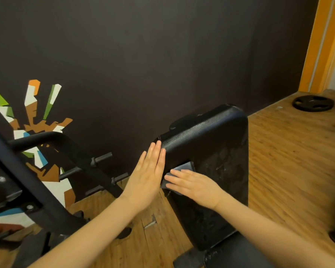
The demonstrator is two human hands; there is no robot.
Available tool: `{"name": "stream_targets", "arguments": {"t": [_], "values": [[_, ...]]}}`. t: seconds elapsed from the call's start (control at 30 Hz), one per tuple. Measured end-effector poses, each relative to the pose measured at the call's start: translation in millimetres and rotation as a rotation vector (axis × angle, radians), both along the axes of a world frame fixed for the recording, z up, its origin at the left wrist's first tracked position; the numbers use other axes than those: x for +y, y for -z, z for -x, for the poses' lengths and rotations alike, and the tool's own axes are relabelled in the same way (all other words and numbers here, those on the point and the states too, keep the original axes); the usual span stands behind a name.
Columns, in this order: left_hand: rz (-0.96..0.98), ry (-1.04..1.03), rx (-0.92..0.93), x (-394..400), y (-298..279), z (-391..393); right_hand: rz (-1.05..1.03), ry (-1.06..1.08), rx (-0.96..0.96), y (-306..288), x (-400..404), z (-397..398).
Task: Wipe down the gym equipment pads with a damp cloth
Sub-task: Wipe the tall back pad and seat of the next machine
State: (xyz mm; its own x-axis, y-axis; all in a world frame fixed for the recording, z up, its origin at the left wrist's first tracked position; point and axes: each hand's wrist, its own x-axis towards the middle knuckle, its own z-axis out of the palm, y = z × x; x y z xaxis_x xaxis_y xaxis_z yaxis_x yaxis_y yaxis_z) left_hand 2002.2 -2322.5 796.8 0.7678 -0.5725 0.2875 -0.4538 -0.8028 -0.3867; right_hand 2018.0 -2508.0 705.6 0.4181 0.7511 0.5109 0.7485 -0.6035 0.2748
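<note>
Grey cloth (182, 176) lies pressed under the flat right hand (195, 185) on the pad (217, 144), whose edge the flat left hand (146, 178) braces.

Gym room. Black padded bench backrest (217, 151), steel machine frame (33, 182) with plate-storage pegs (102, 158), a weight plate (313, 103) lying on the wood-plank floor (290, 161). Dark wall (143, 55) with a colourful angular mural (37, 120).
</note>
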Motion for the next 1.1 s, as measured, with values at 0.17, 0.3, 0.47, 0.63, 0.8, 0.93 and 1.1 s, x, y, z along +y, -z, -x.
{"name": "stream_targets", "arguments": {"t": [0.17, 0.3, 0.47, 0.63, 0.8, 0.93, 1.1], "values": [[0.031, -0.136, 0.147, -13.9, 9.3, 7.8, 0.054, -0.025, -0.071, 4.0, -51.3, -18.5], [0.091, -0.249, 0.155, -27.5, 14.0, 8.9, 0.013, 0.126, -0.066, 13.1, -96.1, -27.5], [0.194, -0.214, -0.008, -33.1, 25.9, 1.6, -0.299, 0.489, 0.099, 30.2, -125.3, -16.9], [0.297, -0.171, -0.096, -36.1, 40.6, -8.0, -0.639, 0.559, 0.109, -2.4, -129.8, -10.5], [0.347, -0.187, -0.088, -37.3, 44.0, -8.5, -1.017, 0.621, 0.173, -63.5, -132.3, -32.8], [0.365, -0.183, -0.072, -37.3, 44.1, -9.6, -1.047, 0.54, 0.3, -49.0, -116.7, -41.4], [0.362, -0.196, -0.054, -38.7, 43.1, -11.5, -1.138, 0.589, 0.35, 2.9, -102.2, -29.1]]}}
